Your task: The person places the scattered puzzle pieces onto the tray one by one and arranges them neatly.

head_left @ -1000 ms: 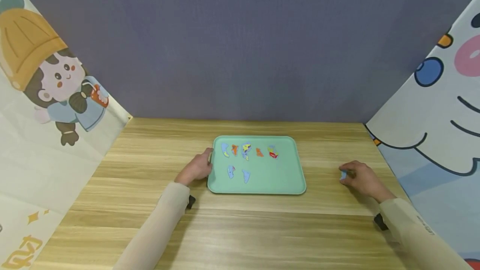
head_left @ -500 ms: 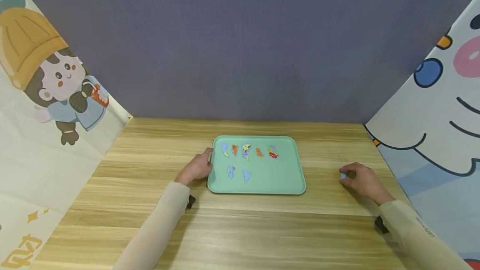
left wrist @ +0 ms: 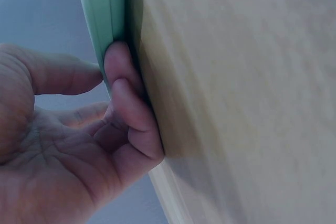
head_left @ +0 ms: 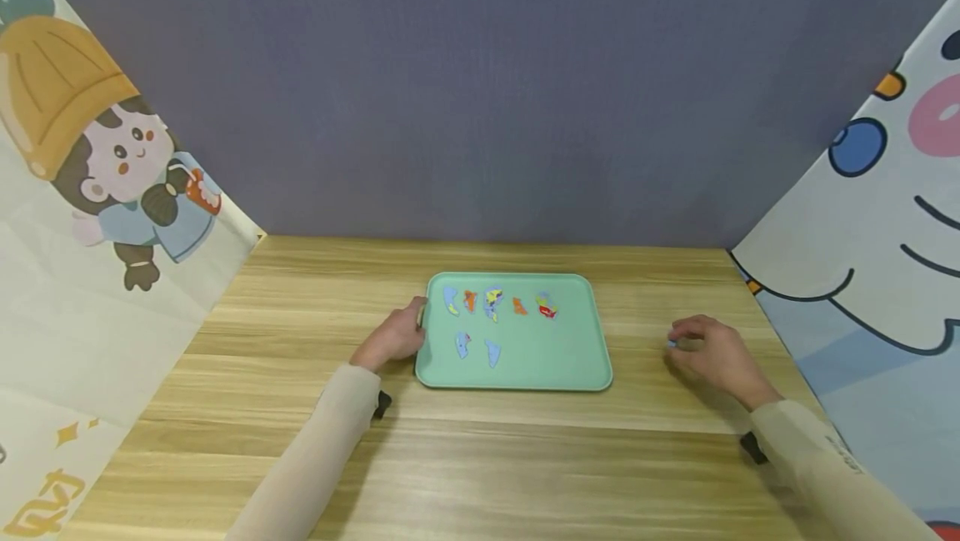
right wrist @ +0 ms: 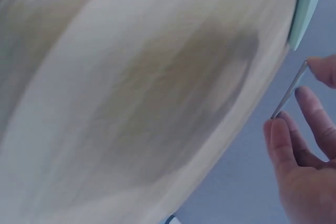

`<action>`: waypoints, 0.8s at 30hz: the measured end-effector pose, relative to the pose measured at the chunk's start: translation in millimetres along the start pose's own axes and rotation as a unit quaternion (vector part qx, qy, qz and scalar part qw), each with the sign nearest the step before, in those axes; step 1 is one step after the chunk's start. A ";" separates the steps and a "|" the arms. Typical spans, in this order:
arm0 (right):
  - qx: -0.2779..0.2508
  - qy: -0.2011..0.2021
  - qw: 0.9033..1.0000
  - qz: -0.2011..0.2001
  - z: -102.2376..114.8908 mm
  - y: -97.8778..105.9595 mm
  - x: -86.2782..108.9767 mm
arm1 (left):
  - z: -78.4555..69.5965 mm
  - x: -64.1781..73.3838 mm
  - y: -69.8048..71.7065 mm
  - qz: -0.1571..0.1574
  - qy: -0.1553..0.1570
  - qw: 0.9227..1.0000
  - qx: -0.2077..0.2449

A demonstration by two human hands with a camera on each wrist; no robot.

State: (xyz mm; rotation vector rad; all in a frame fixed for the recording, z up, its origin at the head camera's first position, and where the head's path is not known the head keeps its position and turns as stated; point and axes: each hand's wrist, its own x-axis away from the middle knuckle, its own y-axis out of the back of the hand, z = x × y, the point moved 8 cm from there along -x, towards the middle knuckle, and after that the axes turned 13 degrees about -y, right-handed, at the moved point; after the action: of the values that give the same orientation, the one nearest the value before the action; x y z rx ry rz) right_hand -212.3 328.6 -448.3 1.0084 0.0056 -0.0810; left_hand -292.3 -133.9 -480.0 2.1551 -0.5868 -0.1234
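My left hand point(head_left: 390, 336) is at the left edge of the mint-green tray point(head_left: 555, 366). In the left wrist view its thumb lies against the tray's rim point(left wrist: 102, 11), with curled fingers on the rim's other side near the wood. To the right of the tray, my right hand point(head_left: 716, 355) pinches a small light-blue puzzle piece point(head_left: 672, 344). Seen edge-on in the right wrist view, this thin flat piece point(right wrist: 289, 92) spans from thumb to fingertips, raised off the table. Most of its face is hidden by the fingers in the head view.
Several puzzle pieces lie on the tray in two rows, among them an orange piece point(head_left: 520, 306), a red-and-yellow piece point(head_left: 547, 306) and a pale blue piece point(head_left: 492, 353). Wood-grain table point(head_left: 525, 466) surrounds the tray. A dark panel point(head_left: 480, 91) stands behind, with cartoon-printed sheets on both sides.
My right hand has moved slightly left toward the tray with the puzzle piece, which now shows less of its face. The left hand and tray have stayed put.
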 end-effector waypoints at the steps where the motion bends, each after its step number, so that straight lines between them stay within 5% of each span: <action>1: 0.000 0.007 1.000 -0.004 3.2 0.4 0.3 | 0.0 0.0 0.0 0.000 0.000 1.000 0.000; 24: -0.037 0.109 0.990 -0.080 78.5 -3.3 -7.8 | 1.3 -0.3 -2.5 0.005 0.006 1.000 0.000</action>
State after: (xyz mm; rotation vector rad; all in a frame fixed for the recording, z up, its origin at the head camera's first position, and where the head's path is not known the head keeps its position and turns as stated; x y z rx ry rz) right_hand -222.9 261.0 -408.9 0.9377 0.2879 -0.1168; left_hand -292.0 -133.4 -482.8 2.1508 -0.5911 -0.1060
